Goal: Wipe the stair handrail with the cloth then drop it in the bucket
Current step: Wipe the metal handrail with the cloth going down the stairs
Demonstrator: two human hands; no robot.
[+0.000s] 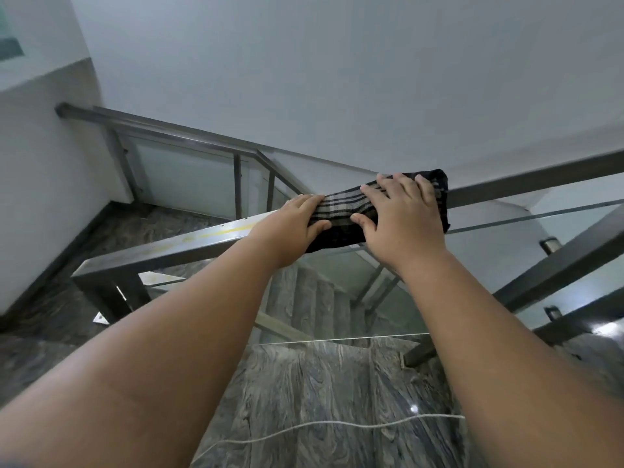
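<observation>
A dark checked cloth (341, 211) lies folded over the metal stair handrail (175, 244), which runs from lower left to upper right. My left hand (290, 231) presses on the cloth's left end, thumb under its edge. On the right part of the cloth rests my right hand (401, 217), fingers spread and curled over the rail. Both hands hold the cloth against the rail. A yellowish smear marks the rail left of my left hand. No bucket is in view.
Glass panels (189, 184) fill the railing below the handrail. Grey marble stairs (324, 298) descend beneath my arms. A thin white cord (337, 423) lies across the marble landing. A second rail (557, 271) slopes down at the right. Walls close in behind and at left.
</observation>
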